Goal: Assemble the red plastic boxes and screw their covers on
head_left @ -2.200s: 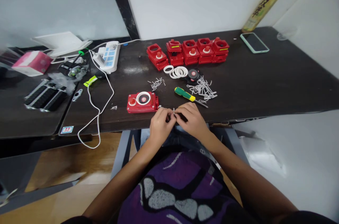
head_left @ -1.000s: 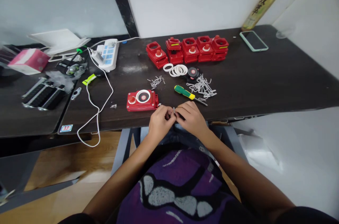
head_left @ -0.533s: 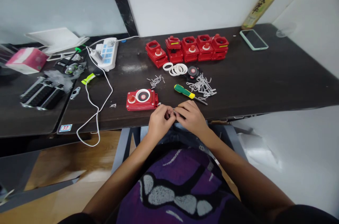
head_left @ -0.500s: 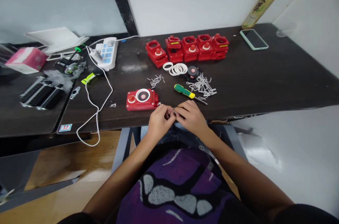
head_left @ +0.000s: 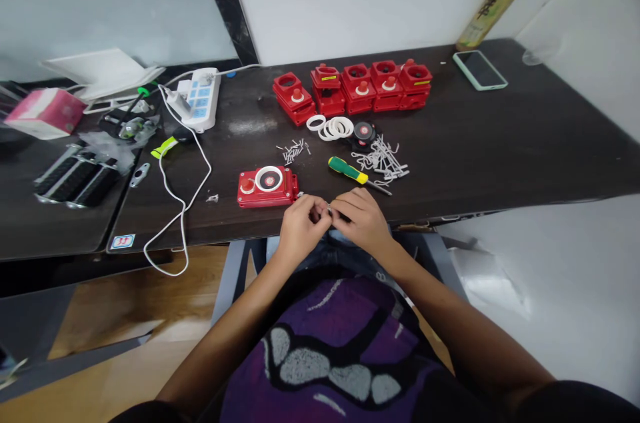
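My left hand (head_left: 301, 226) and my right hand (head_left: 364, 222) meet at the table's front edge, fingertips pinched closed around a tiny pale piece (head_left: 329, 208). It is too small to name and mostly covered by the fingers. Just left of my left hand lies a red box (head_left: 265, 198) with a red knob and a white-ringed black disc on top; a small pale bit shows at its right end. Beyond my right hand lies a screwdriver (head_left: 347, 170) with a green and yellow handle. Small screws (head_left: 293, 153) are scattered behind the red box.
Several red housings (head_left: 359, 86) stand in a row at the back, with white rings (head_left: 336, 128), a black round part (head_left: 364, 134) and a pile of metal pins and hooks (head_left: 385, 160) before them. A power strip (head_left: 204, 103), white cable (head_left: 186, 210) and phone (head_left: 480, 70) lie around.
The pinched piece shows slightly more between my fingertips. Both hands stay almost in place, and the view has shifted very slightly.
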`<state>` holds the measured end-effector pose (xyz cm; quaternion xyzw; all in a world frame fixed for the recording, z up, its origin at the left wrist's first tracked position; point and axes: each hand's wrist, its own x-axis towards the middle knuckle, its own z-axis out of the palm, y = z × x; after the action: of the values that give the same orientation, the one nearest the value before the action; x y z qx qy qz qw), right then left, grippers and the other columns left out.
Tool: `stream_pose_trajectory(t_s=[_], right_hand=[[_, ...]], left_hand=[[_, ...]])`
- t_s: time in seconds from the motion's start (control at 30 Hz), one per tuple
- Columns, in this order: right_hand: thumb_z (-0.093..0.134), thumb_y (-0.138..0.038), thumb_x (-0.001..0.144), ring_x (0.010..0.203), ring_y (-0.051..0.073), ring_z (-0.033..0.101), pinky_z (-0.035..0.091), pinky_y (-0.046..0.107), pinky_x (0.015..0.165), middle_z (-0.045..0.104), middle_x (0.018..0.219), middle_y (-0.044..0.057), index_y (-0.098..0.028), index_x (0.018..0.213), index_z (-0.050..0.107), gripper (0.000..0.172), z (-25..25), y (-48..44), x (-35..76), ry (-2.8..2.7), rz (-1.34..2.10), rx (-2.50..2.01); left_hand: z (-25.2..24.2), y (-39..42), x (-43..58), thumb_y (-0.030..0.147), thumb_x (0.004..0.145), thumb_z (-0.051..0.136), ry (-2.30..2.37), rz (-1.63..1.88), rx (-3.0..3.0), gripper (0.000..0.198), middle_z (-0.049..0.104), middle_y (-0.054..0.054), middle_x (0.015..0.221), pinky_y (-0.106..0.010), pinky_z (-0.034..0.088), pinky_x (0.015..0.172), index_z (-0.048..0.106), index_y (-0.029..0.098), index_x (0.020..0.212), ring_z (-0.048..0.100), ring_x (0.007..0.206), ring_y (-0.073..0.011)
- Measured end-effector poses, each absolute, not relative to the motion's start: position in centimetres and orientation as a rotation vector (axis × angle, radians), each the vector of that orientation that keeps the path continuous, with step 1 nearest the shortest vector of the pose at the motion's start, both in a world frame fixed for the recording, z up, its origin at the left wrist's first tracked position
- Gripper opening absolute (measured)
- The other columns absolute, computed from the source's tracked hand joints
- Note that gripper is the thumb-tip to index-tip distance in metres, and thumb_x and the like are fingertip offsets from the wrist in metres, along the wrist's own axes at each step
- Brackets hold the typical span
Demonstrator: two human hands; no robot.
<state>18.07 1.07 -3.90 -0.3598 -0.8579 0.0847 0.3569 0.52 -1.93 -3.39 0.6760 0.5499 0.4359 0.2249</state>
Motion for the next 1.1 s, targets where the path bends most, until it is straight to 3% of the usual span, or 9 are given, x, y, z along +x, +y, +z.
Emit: stream_pose_trajectory(t_s=[0.23,0.67,1.1], right_hand=[[0.057,-0.013,0.097,0.092,0.023,0.064,0.053,0.042,0.087,0.071,0.100,0.008,-0.023,0.097,0.069,0.015,-3.64,0.83,18.29,-2.184,0.283,-0.873],[0.055,-0.014,0.099,0.082,0.023,0.056,0.046,0.040,0.078,0.071,0.088,0.006,-0.022,0.087,0.066,0.017,-3.72,0.97,18.06,-2.282,0.148,-0.879],[0.057,-0.012,0.097,0.086,0.023,0.059,0.049,0.041,0.082,0.070,0.092,0.007,-0.021,0.090,0.065,0.014,-3.66,0.81,18.14,-2.225,0.188,-0.860]], left_hand=[[-3.61,-1.96,0.47,0.008,0.081,0.066,1.526,1.225,1.882,0.012,0.062,0.003,0.074,-0.024,0.045,0.060,0.065,0.020,0.082,0.054,0.061,-0.0110],[-3.41,-2.11,0.36,0.008,0.081,0.067,1.482,1.205,1.870,0.012,0.060,0.003,0.072,-0.023,0.044,0.058,0.064,0.020,0.079,0.053,0.059,-0.0102],[-3.40,-2.14,0.36,0.008,0.080,0.067,1.503,1.192,1.850,0.011,0.061,0.004,0.073,-0.022,0.043,0.060,0.064,0.019,0.079,0.053,0.060,-0.0094]])
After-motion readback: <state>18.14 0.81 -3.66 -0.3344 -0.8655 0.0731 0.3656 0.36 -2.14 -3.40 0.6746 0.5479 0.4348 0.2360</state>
